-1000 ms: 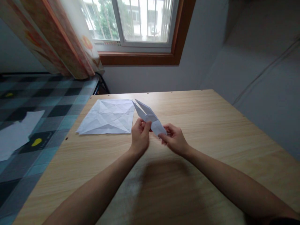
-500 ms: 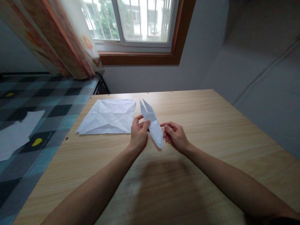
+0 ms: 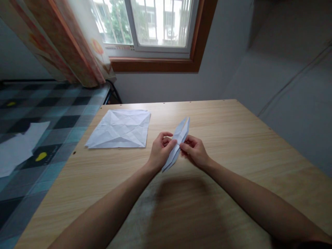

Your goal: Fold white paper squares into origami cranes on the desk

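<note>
A long, narrow folded white paper piece (image 3: 178,138) is held just above the wooden table (image 3: 233,138), its forked end pointing away to the upper right. My left hand (image 3: 160,152) pinches it from the left near its middle. My right hand (image 3: 194,150) pinches it from the right at the same spot. A creased, unfolded white square sheet (image 3: 119,128) lies flat on the table to the left of my hands.
A bed with a checked teal and black cover (image 3: 38,117) stands left of the table, with a white sheet of paper (image 3: 18,145) on it. A patterned curtain (image 3: 70,41) and a window (image 3: 150,24) are behind the table. Grey walls close the right side.
The folded piece has turned: its forked end swung from pointing up-left to up-right. Both hands shifted slightly right, and my right hand closed back onto the paper.
</note>
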`<action>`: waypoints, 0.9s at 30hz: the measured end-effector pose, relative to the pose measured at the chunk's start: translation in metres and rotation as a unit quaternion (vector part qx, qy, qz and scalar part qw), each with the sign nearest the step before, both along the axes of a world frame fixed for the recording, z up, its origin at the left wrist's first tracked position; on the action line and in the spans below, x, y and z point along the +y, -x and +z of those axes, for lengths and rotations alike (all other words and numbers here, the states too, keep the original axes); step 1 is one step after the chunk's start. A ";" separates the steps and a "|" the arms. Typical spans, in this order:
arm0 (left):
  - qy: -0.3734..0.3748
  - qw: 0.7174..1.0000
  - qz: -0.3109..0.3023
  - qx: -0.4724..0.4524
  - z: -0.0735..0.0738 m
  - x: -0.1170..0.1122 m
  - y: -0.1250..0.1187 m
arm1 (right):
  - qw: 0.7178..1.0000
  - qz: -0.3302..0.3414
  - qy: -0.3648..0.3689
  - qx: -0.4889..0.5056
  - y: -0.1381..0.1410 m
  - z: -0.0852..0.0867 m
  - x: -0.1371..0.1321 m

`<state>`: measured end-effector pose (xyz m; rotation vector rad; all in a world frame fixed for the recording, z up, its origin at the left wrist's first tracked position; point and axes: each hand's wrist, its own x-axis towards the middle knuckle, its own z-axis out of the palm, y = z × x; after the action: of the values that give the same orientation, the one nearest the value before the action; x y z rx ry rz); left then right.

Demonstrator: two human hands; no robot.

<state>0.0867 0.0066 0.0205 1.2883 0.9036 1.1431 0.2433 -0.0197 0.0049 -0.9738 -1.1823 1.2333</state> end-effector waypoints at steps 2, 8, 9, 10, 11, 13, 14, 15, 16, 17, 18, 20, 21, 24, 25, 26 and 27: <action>-0.017 1.000 -0.009 0.022 -0.001 0.000 0.000 | 1.000 -0.002 -0.006 -0.012 0.000 0.001 0.000; -0.108 0.991 -0.014 0.072 -0.001 -0.001 0.003 | 0.999 -0.045 -0.026 -0.011 0.000 -0.006 0.003; -0.099 0.993 -0.025 0.064 -0.001 -0.002 0.003 | 0.998 -0.052 -0.029 -0.007 0.000 -0.007 0.004; -0.079 0.995 -0.044 0.051 0.000 -0.003 0.003 | 0.998 -0.055 -0.031 -0.004 0.000 -0.008 0.004; -0.056 0.996 -0.066 0.034 0.000 -0.003 0.003 | 0.998 -0.052 -0.032 -0.003 0.000 -0.009 0.005; -0.015 0.995 -0.097 0.002 0.000 -0.004 0.001 | 0.999 -0.033 -0.032 -0.005 -0.001 -0.008 0.005; -0.001 0.994 -0.105 -0.010 0.000 -0.004 0.001 | 0.999 -0.024 -0.032 -0.005 -0.001 -0.007 0.004; 0.011 0.994 -0.110 -0.016 0.000 -0.003 0.000 | 0.999 -0.017 -0.032 -0.002 -0.001 -0.005 0.004; 0.024 0.993 -0.114 -0.021 0.001 -0.003 0.000 | 0.999 -0.014 -0.034 0.003 -0.001 -0.003 0.003; 0.037 0.992 -0.118 -0.025 0.001 -0.002 0.001 | 0.999 -0.012 -0.035 0.006 -0.002 -0.001 0.003; 0.049 0.991 -0.119 -0.030 0.002 -0.002 0.001 | 0.999 -0.011 -0.034 0.008 -0.002 0.001 0.003; 0.069 0.990 -0.113 -0.050 0.002 -0.001 0.002 | 0.999 -0.011 -0.027 0.012 -0.002 0.002 0.002; 0.079 0.989 -0.110 -0.064 0.002 -0.001 0.003 | 1.000 -0.011 -0.022 0.016 -0.002 0.002 0.002; 0.105 0.983 -0.116 -0.100 0.003 -0.001 0.004 | 0.999 0.002 -0.009 0.031 -0.001 0.000 0.002; 0.109 0.981 -0.124 -0.104 0.003 -0.002 0.004 | 0.999 0.009 -0.008 0.032 -0.001 -0.001 0.002; 0.109 0.980 -0.132 -0.103 0.003 -0.002 0.003 | 0.999 0.016 -0.006 0.031 0.000 -0.001 0.001; 0.104 0.980 -0.138 -0.101 0.004 -0.002 0.003 | 0.999 0.021 -0.005 0.027 0.000 -0.001 0.001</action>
<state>0.0839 0.0046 0.0242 1.0662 0.6525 0.9159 0.2431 -0.0185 0.0040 -0.9067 -1.1709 1.2784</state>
